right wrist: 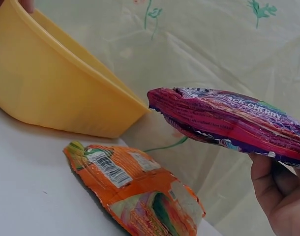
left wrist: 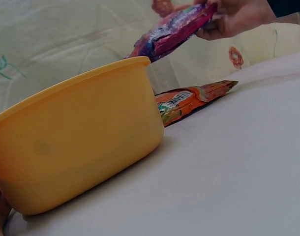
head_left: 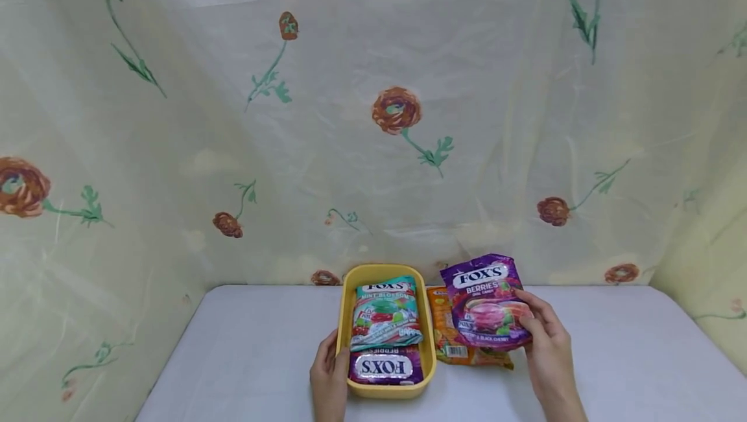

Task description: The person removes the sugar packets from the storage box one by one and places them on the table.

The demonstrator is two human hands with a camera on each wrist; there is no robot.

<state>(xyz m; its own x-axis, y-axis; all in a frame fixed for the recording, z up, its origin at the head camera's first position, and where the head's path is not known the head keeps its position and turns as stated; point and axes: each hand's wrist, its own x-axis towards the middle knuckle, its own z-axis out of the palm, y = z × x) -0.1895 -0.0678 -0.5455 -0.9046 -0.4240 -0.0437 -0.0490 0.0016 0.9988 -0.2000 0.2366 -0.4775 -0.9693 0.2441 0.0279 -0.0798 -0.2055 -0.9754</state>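
My right hand (head_left: 548,347) holds a purple Fox's Berries candy bag (head_left: 487,305) by its right side, raised above the table with its printed front up. Beneath it lies an orange candy bag (right wrist: 140,191), flat on the table and partly covered by the purple one in the head view. With my left hand (head_left: 329,373) I grip the left side of a yellow plastic tub (left wrist: 81,142) near its front corner. Inside the tub are a green Fox's Mint Blossom bag (head_left: 385,312) and, partly under it, another purple Fox's Berries bag (head_left: 385,365), upside down to me.
A white-covered table (head_left: 251,344) carries everything. Behind it hangs a pale curtain (head_left: 327,169) with printed flowers, which also runs along both sides. The orange bag lies close to the tub's right wall.
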